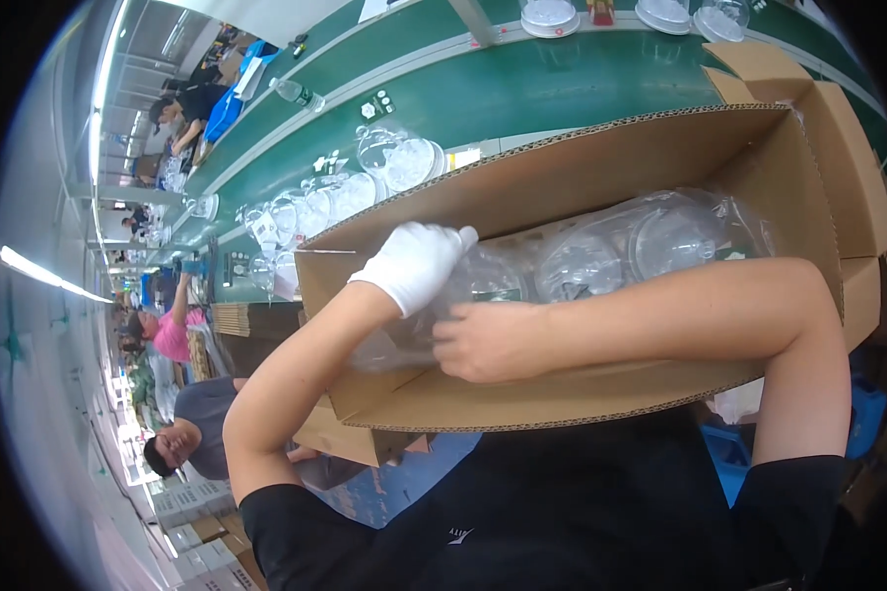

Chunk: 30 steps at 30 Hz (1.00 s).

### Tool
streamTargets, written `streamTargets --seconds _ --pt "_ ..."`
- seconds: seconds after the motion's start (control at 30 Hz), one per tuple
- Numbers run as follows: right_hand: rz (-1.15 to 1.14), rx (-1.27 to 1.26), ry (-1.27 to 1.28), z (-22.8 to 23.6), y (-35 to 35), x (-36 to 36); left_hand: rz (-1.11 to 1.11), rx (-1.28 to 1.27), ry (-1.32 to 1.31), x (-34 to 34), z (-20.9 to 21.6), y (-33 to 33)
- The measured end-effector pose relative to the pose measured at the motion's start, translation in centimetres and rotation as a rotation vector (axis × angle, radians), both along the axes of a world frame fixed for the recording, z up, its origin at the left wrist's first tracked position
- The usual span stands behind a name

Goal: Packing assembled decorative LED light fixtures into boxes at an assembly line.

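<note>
A long open cardboard box [572, 402] is in front of me. In it lies a clear plastic bag [522, 246] with several round, transparent plastic containers [672, 241] inside, lying in a row. My left hand [416, 264], in a white glove, is closed on the bag's film near the box's left end. Just below and to the right, my bare right hand [495, 341] is closed with its fingers curled on the same loose film. My right forearm crosses over the box and hides part of the bag.
Behind the box runs a green workbench [522, 91] with several clear round containers [404, 163] along it. A plastic bottle [298, 95] lies further left. Another cardboard box [350, 435] is at lower left, near a seated person [202, 428]. Blue bins [865, 414] are at right.
</note>
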State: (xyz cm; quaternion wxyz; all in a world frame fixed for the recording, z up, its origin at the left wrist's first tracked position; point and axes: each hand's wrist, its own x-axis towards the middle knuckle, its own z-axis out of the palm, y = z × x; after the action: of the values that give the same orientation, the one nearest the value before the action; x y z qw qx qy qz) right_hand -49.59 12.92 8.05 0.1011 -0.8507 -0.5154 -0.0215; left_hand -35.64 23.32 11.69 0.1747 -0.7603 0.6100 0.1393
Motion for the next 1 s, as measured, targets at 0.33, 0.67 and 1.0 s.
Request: streamTargets --seconds 0.33,0.67,1.0 --pt "0.23 0.132 0.185 -3.7 -1.5 -0.2 -0.325 -0.215 -0.578 -3.4 0.5 -1.9" --pt "-0.54 -0.368 0.442 3.4 -19.5 -5.6 -0.023 -0.046 -0.056 -6.4 0.4 1.3" --pt "-0.897 -0.633 0.78 -1.7 -24.4 -8.4 0.183 0.107 0.153 -3.5 -3.5 1.6"
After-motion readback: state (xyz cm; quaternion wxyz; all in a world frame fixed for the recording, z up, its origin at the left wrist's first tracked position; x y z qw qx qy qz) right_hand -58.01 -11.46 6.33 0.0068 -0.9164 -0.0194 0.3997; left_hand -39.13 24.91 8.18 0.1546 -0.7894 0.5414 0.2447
